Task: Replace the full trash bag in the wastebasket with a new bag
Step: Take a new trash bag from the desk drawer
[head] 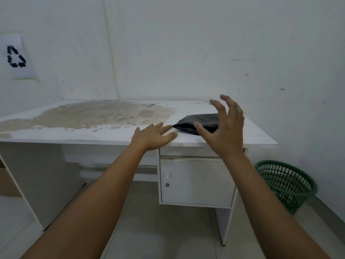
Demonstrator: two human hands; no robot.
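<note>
A folded black trash bag (197, 122) lies on the right part of a white desk top (112, 134). My right hand (223, 128) hovers just above and in front of the bag, fingers spread and slightly bent, holding nothing. My left hand (154, 135) rests flat on the desk's front edge, its fingertips a little left of the bag. A green mesh wastebasket (285, 184) stands on the floor to the right of the desk, near the wall; no bag shows in it.
The desk top has a large worn brown patch (97, 114). Under the desk's right side is a cabinet with a lock (196, 181). A recycling sign (16, 57) hangs on the left wall. A cardboard box (6, 182) shows at the left edge. Tiled floor lies below.
</note>
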